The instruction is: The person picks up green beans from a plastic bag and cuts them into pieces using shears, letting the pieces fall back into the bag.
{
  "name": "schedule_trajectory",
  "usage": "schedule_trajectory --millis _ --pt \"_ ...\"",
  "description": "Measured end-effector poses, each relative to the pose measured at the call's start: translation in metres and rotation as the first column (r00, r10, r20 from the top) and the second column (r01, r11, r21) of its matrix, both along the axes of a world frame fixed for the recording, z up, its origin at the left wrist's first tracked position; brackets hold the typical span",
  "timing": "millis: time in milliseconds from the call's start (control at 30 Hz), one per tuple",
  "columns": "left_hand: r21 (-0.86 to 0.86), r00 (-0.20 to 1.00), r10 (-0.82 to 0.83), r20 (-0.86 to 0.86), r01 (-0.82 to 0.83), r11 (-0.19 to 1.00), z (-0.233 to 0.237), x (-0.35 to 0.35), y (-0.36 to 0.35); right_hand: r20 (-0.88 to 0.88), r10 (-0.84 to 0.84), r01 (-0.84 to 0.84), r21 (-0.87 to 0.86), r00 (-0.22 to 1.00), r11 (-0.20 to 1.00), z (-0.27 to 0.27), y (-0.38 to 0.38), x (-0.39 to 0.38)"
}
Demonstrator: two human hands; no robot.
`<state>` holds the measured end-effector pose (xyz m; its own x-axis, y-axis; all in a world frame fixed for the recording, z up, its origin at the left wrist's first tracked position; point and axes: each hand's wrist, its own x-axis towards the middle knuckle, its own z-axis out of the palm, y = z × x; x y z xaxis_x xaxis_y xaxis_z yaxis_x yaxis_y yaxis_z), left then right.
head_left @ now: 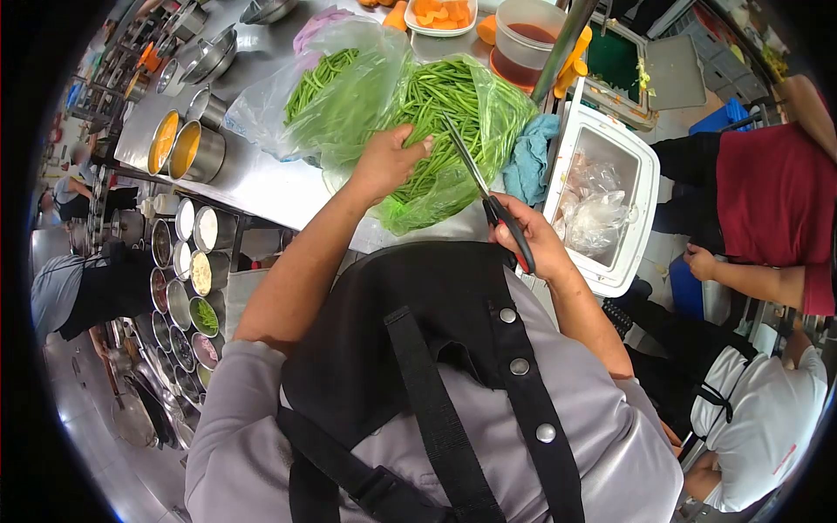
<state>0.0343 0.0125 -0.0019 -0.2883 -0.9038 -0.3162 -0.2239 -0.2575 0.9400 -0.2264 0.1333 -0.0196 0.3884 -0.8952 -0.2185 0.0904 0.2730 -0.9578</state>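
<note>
A pair of scissors (469,159) with black and red handles is in my right hand (534,241), its blades pointing up and away over the green beans. My left hand (388,164) is at the near left side of the beans, fingers curled inward; what they hold, if anything, is hidden. The long green beans (449,96) fill an opened clear plastic bag (506,98) on the steel counter (270,187). Left of it, a second clear bag (366,65) also contains green beans (318,83).
A blue cloth (529,157) lies right of the beans, beside a white cooler (647,196) containing plastic bags. Steel pots (199,155) with orange contents stand left. A tub of reddish liquid (529,39) is at the back. Co-workers stand on both sides.
</note>
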Motion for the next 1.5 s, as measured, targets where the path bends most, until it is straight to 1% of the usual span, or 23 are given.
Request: schedule_trajectory --millis 133,200,233,300,333,400,533,600,733,833,900,933,1033,1133,1200,1233,1267,1300,1333,1367,1400,1433,1500 --pt "0.062 0.993 0.058 -0.104 -0.052 0.997 0.006 -0.007 0.004 -0.071 -0.06 0.063 0.045 0.996 0.997 -0.012 0.003 0.004" --pt "0.154 0.901 0.166 -0.401 -0.112 0.982 0.002 -0.006 0.0 -0.02 -0.1 0.099 -0.023 0.995 0.995 -0.016 0.006 0.002" --pt "0.154 0.901 0.17 -0.399 -0.117 0.981 0.001 -0.005 -0.002 -0.018 -0.095 0.095 -0.023 0.995 0.995 -0.015 0.008 -0.001" --pt "0.339 0.67 0.421 -0.612 -0.259 0.905 -0.001 -0.004 -0.003 0.004 -0.045 0.045 0.001 0.999 0.999 -0.012 0.011 -0.006" --pt "0.338 0.671 0.42 -0.611 -0.259 0.905 -0.002 -0.005 -0.003 0.005 -0.045 0.045 0.001 0.999 0.999 -0.012 0.011 -0.005" --pt "0.417 0.558 0.513 -0.653 -0.3 0.858 -0.004 -0.008 -0.002 0.031 -0.013 0.016 -0.108 0.999 0.994 -0.013 0.012 -0.005" --pt "0.41 0.571 0.486 -0.662 -0.267 0.872 -0.007 -0.011 0.0 0.054 0.006 -0.003 -0.06 0.999 0.998 -0.006 0.009 -0.002" --pt "0.402 0.588 0.509 -0.628 -0.314 0.86 -0.006 -0.013 0.002 0.016 0.007 -0.007 -0.005 1.0 1.0 -0.003 0.007 -0.001" --pt "0.37 0.609 0.493 -0.621 -0.326 0.87 -0.005 -0.011 0.003 -0.002 0.025 -0.025 -0.007 1.0 1.0 -0.001 0.004 0.003" --pt "0.327 0.651 0.448 -0.613 -0.307 0.894 -0.002 -0.013 0.004 0.075 0.005 0.001 -0.071 0.997 0.997 -0.004 0.001 0.005" --pt "0.308 0.685 0.438 -0.582 -0.312 0.899 0.001 -0.014 0.004 -0.086 -0.006 0.007 0.001 0.996 1.0 -0.011 -0.002 0.005" --pt "0.31 0.685 0.44 -0.581 -0.313 0.898 0.0 -0.012 0.002 -0.085 -0.005 0.005 0.003 0.996 1.0 -0.015 -0.001 0.006" --pt "0.243 0.735 0.442 -0.514 -0.37 0.897 -0.007 -0.003 -0.009 -0.005 -0.122 0.122 -0.065 0.992 0.99 -0.021 0.002 0.007" --pt "0.262 0.751 0.506 -0.425 -0.433 0.863 -0.021 0.004 -0.013 0.033 -0.105 0.103 0.046 0.994 0.994 -0.018 0.008 -0.005" --pt "0.202 0.871 0.4 -0.285 -0.354 0.913 -0.035 0.009 -0.016 -0.033 -0.103 0.106 0.144 0.994 0.984 -0.012 0.012 -0.007" --pt "0.203 0.87 0.402 -0.285 -0.355 0.913 -0.051 0.009 -0.02 -0.034 -0.101 0.105 0.146 0.994 0.984 -0.015 0.014 -0.008" --pt "-0.07 0.954 0.297 -0.035 -0.299 0.952 -0.067 0.008 -0.023 -0.006 -0.112 0.112 0.16 0.994 0.981 -0.021 0.016 -0.008" --pt "-0.312 0.942 0.235 0.24 -0.154 0.938 -0.068 0.004 -0.024 0.021 -0.124 0.119 0.173 0.992 0.978 -0.022 0.017 -0.008" --pt "-0.313 0.942 0.236 0.238 -0.155 0.937 -0.069 0.003 -0.02 0.019 -0.123 0.118 0.172 0.992 0.978 -0.022 0.018 -0.009" --pt "-0.374 0.886 0.109 0.451 0.076 0.924 -0.07 0.002 -0.014 0.006 -0.123 0.12 0.166 0.992 0.979 -0.021 0.018 -0.009" --pt "-0.377 0.762 0.007 0.648 0.312 0.872 -0.068 0.002 -0.01 -0.007 -0.124 0.123 0.16 0.992 0.979 -0.02 0.018 -0.009" --pt "-0.378 0.762 0.007 0.648 0.314 0.871 -0.065 0.001 -0.01 -0.007 -0.126 0.125 0.158 0.992 0.979 -0.02 0.018 -0.01" --pt "-0.334 0.653 -0.041 0.756 0.44 0.834 -0.059 0.001 -0.009 0.001 -0.13 0.128 0.165 0.992 0.978 -0.019 0.018 -0.01"
